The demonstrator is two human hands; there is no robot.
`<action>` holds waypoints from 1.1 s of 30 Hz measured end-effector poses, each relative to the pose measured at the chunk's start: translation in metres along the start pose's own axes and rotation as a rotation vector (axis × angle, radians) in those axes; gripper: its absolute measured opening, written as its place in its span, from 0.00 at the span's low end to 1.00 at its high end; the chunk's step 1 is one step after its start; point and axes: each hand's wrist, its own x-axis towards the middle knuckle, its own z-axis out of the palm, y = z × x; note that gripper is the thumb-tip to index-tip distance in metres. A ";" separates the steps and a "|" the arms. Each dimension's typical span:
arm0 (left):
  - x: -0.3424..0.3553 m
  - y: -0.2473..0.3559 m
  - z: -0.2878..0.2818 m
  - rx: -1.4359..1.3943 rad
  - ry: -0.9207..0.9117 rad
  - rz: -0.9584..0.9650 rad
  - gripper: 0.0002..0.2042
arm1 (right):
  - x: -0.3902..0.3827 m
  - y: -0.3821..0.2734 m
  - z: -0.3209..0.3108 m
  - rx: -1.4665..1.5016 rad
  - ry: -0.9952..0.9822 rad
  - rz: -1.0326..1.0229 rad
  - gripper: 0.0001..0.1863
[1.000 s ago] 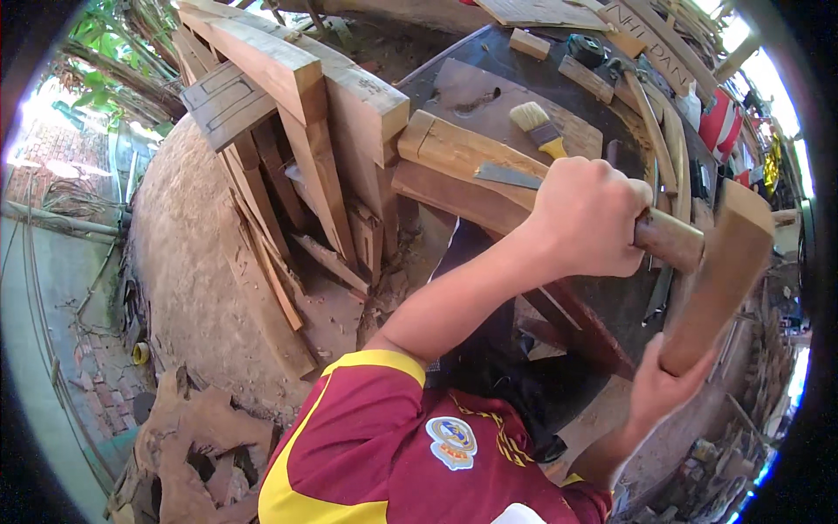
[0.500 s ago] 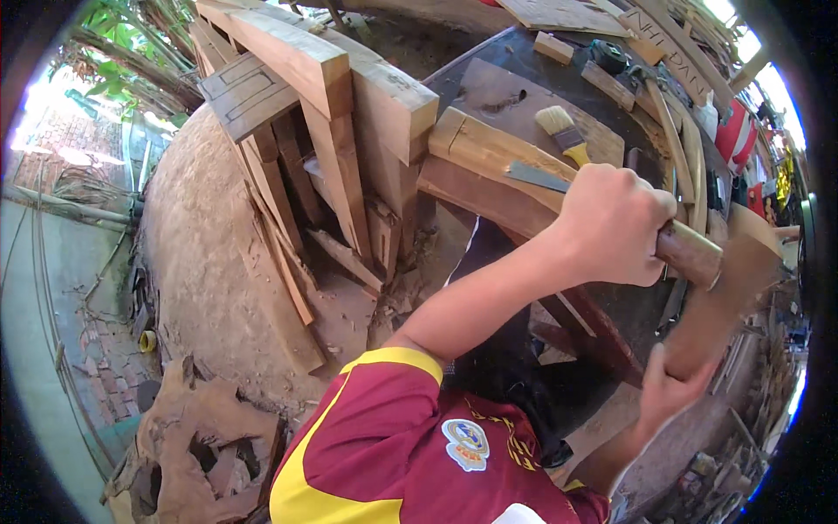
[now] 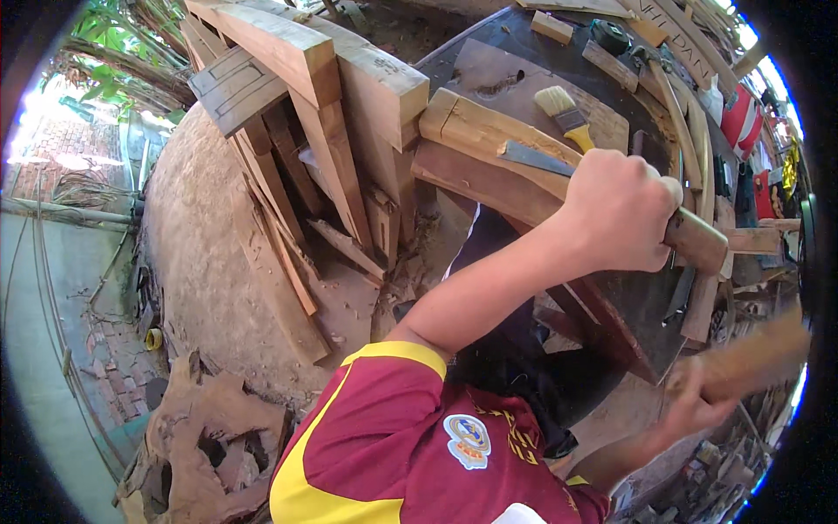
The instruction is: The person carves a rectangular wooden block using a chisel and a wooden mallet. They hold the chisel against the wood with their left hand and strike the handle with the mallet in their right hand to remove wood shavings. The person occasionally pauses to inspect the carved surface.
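In the head view, the left hand (image 3: 621,210) was clenched around a chisel (image 3: 537,159), its metal blade showing on one side of the fist and its round wooden handle (image 3: 696,242) jutting out on the other. The blade lay over the top of a light wooden beam (image 3: 489,127), pointing left along it; whether the edge touched the wood could not be told. The right hand (image 3: 690,406) was closed on one end of a thick wooden block (image 3: 759,354), blurred, and held low at the right, apart from the chisel handle.

Under the light beam sat a darker reddish beam (image 3: 480,181). Just beyond the chisel, a paintbrush (image 3: 566,115) with pale bristles and a yellow handle rested on a flat board (image 3: 489,65). Farther along the dark table (image 3: 515,42) were a small wood block (image 3: 552,28) and a tape measure (image 3: 610,37). At the left, thick squared timbers (image 3: 310,70) stood beside a small plank (image 3: 237,87) marked with dark lines. A gnarled wood slab (image 3: 188,419) lay at lower left.
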 end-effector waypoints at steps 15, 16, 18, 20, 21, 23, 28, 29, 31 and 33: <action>0.003 -0.003 0.003 0.010 0.027 0.014 0.10 | -0.006 -0.014 0.009 0.285 0.095 0.385 0.36; 0.004 -0.002 0.005 0.020 0.002 0.019 0.10 | -0.008 -0.011 0.012 0.332 0.158 0.399 0.36; 0.003 -0.002 0.006 0.027 0.011 0.035 0.10 | -0.022 0.001 0.036 0.336 0.160 0.299 0.35; 0.002 -0.003 0.008 0.036 0.016 0.039 0.10 | -0.044 -0.006 0.045 0.221 -0.116 -0.028 0.35; 0.001 -0.004 0.008 0.038 0.015 0.032 0.10 | -0.058 -0.045 0.045 0.151 -0.347 -0.238 0.35; 0.001 -0.008 0.004 0.049 0.026 0.024 0.10 | -0.039 -0.002 0.035 -0.172 -0.345 -0.351 0.38; 0.003 -0.006 0.007 0.061 0.012 0.029 0.10 | -0.006 0.009 0.009 0.537 0.170 0.518 0.39; 0.005 -0.003 0.010 0.050 0.007 0.041 0.10 | -0.014 -0.003 0.017 0.502 0.193 0.437 0.39; 0.002 -0.006 0.007 0.058 0.009 0.033 0.10 | -0.033 -0.030 0.042 0.448 0.202 0.277 0.40; 0.004 -0.010 0.010 0.097 -0.050 0.014 0.10 | -0.066 -0.044 0.048 -0.090 -0.263 -0.317 0.41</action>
